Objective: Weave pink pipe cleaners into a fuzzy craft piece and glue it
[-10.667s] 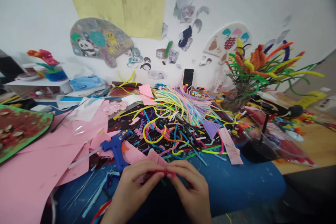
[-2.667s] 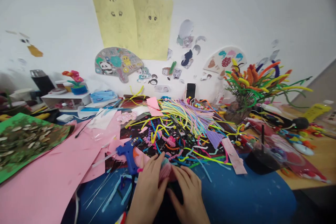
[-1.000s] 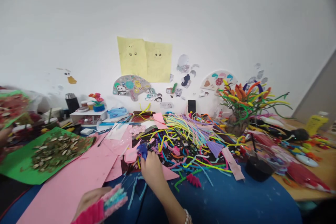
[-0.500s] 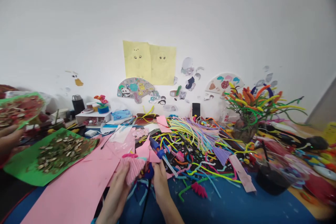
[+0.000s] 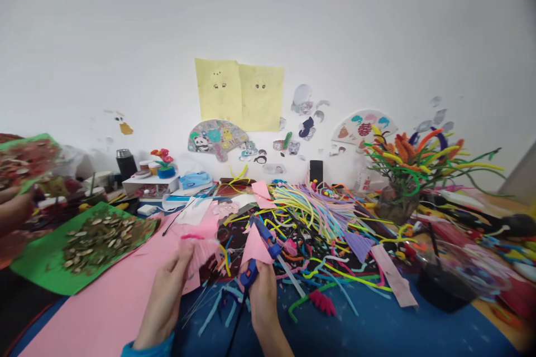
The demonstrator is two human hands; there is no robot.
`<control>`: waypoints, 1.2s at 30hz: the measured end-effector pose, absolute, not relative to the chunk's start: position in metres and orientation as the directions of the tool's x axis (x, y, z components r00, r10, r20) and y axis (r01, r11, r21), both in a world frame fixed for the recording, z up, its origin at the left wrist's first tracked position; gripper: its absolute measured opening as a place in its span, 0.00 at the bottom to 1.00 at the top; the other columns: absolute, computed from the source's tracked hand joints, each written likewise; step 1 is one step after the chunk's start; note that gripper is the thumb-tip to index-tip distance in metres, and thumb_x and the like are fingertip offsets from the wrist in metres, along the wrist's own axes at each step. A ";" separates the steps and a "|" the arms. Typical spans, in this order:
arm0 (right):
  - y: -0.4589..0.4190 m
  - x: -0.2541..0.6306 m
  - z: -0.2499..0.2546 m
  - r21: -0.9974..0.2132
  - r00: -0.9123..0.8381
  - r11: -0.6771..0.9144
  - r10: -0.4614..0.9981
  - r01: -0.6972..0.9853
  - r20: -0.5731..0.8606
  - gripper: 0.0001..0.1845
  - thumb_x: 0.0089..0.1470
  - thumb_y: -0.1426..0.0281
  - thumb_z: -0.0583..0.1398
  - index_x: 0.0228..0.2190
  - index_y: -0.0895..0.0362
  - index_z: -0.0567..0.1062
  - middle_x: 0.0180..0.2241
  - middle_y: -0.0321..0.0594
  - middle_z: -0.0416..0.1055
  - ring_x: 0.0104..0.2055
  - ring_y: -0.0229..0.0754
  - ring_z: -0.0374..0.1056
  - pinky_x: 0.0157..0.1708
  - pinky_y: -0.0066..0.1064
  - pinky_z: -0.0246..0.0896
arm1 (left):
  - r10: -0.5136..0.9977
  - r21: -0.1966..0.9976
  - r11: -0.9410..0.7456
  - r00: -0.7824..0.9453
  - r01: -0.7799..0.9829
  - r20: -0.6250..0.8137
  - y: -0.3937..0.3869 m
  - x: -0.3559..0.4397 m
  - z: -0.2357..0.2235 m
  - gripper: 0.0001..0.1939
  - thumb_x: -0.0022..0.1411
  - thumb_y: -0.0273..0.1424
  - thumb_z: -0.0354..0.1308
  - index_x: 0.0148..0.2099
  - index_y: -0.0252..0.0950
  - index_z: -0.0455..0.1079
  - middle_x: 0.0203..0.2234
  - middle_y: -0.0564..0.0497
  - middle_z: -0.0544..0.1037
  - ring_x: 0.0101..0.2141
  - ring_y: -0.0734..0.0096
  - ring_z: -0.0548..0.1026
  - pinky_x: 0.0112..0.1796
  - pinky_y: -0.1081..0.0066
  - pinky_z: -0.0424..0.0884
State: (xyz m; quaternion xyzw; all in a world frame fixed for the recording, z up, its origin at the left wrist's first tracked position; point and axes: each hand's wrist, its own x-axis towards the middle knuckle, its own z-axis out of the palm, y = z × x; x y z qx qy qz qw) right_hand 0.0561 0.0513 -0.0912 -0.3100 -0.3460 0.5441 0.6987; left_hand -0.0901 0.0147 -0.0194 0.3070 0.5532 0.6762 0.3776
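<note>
My left hand (image 5: 165, 287) pinches a pale pink ribbed piece (image 5: 204, 252) with a hot-pink strip along its top. To its right, my right hand (image 5: 266, 295) is closed around a blue hot glue gun (image 5: 263, 232), with a pointed pink paper piece (image 5: 254, 246) against it in the same hand. A whitish glue stick (image 5: 291, 276) sticks out of the gun's back end, and a dark cord hangs from its handle. Thin glue-like threads show below and between the hands. Part of the gun is hidden by the pink paper and my fingers.
Pipe cleaners (image 5: 307, 206) are heaped across the table's middle. Pink paper (image 5: 113, 290) and a green sheet with brown chips (image 5: 98, 240) lie left, near another person's hand (image 5: 14, 206). At right are a pipe-cleaner bouquet (image 5: 412, 164) and a clear bowl (image 5: 446, 287) with dark contents.
My hands have moved apart: the left with the ribbed piece shifts left, the right with the glue gun and pointed paper shifts right. The other person's green sheet has moved left.
</note>
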 end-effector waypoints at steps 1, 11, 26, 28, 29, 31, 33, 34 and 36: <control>0.051 0.056 -0.091 -0.798 0.162 0.201 0.978 -0.568 0.131 0.16 0.55 0.55 0.58 0.30 0.55 0.74 0.23 0.35 0.73 0.25 0.40 0.69 0.27 0.30 0.65 | 0.857 0.991 -0.097 -0.514 -0.095 0.035 0.015 -0.089 -0.019 0.26 0.44 0.49 0.71 0.40 0.35 0.80 0.59 0.41 0.71 0.62 0.45 0.62 0.61 0.55 0.56; 0.043 0.064 -0.075 -0.700 0.020 0.077 0.996 -0.710 0.090 0.18 0.50 0.52 0.62 0.30 0.55 0.75 0.27 0.40 0.77 0.31 0.46 0.75 0.35 0.36 0.70 | 0.987 0.999 -0.022 0.160 -0.046 0.029 0.009 -0.070 -0.003 0.20 0.58 0.44 0.63 0.45 0.34 0.80 0.49 0.41 0.80 0.57 0.46 0.69 0.56 0.56 0.63; 0.045 0.064 -0.093 -0.766 0.155 0.144 0.986 -0.626 0.059 0.24 0.54 0.50 0.60 0.44 0.54 0.77 0.37 0.41 0.79 0.44 0.48 0.74 0.43 0.36 0.68 | 0.980 0.999 -0.031 -0.196 -0.009 0.029 0.026 -0.064 -0.026 0.24 0.55 0.48 0.63 0.41 0.32 0.80 0.37 0.43 0.83 0.45 0.48 0.77 0.46 0.58 0.72; 0.043 0.064 -0.092 -0.765 0.180 0.164 0.982 -0.623 0.064 0.24 0.55 0.49 0.58 0.42 0.54 0.77 0.32 0.39 0.77 0.36 0.45 0.73 0.38 0.34 0.67 | 0.924 0.997 -0.066 -0.374 0.035 0.074 0.034 -0.072 -0.034 0.25 0.51 0.49 0.66 0.42 0.34 0.79 0.45 0.43 0.80 0.53 0.46 0.72 0.52 0.57 0.68; 0.042 0.064 -0.091 -0.764 0.190 0.173 0.979 -0.621 0.067 0.24 0.56 0.48 0.58 0.41 0.55 0.76 0.29 0.38 0.76 0.33 0.43 0.72 0.36 0.33 0.67 | 0.886 0.995 -0.082 -0.453 0.056 0.099 0.037 -0.076 -0.037 0.25 0.48 0.48 0.67 0.42 0.35 0.79 0.51 0.43 0.77 0.58 0.45 0.67 0.56 0.57 0.64; 0.039 0.064 -0.089 -0.763 0.202 0.191 0.976 -0.618 0.081 0.24 0.56 0.47 0.58 0.37 0.55 0.75 0.24 0.34 0.71 0.28 0.40 0.68 0.31 0.31 0.64 | 0.807 0.992 -0.103 -0.577 0.078 0.130 0.042 -0.082 -0.041 0.27 0.44 0.49 0.69 0.42 0.36 0.78 0.60 0.43 0.68 0.64 0.45 0.56 0.61 0.58 0.56; 0.035 0.065 -0.086 -0.764 0.195 0.203 0.975 -0.612 0.102 0.24 0.55 0.46 0.58 0.34 0.55 0.74 0.20 0.31 0.66 0.23 0.37 0.63 0.27 0.28 0.61 | 0.762 0.991 -0.117 -0.635 0.064 0.131 0.043 -0.084 -0.041 0.29 0.42 0.50 0.69 0.42 0.35 0.77 0.60 0.42 0.68 0.64 0.43 0.56 0.61 0.56 0.55; 0.033 0.065 -0.085 -0.767 0.186 0.205 0.976 -0.608 0.114 0.24 0.55 0.46 0.58 0.32 0.56 0.74 0.19 0.30 0.64 0.22 0.35 0.60 0.25 0.28 0.59 | 0.764 0.992 -0.122 -0.634 0.039 0.119 0.041 -0.083 -0.039 0.30 0.43 0.50 0.68 0.43 0.35 0.77 0.57 0.42 0.71 0.62 0.43 0.60 0.60 0.56 0.58; 0.028 0.067 -0.083 -0.776 0.161 0.204 0.978 -0.597 0.132 0.24 0.54 0.48 0.61 0.31 0.57 0.74 0.18 0.29 0.62 0.20 0.33 0.56 0.23 0.27 0.56 | 0.805 0.992 -0.120 -0.589 -0.040 0.073 0.035 -0.077 -0.033 0.30 0.48 0.52 0.65 0.45 0.34 0.76 0.47 0.44 0.78 0.55 0.46 0.70 0.54 0.56 0.67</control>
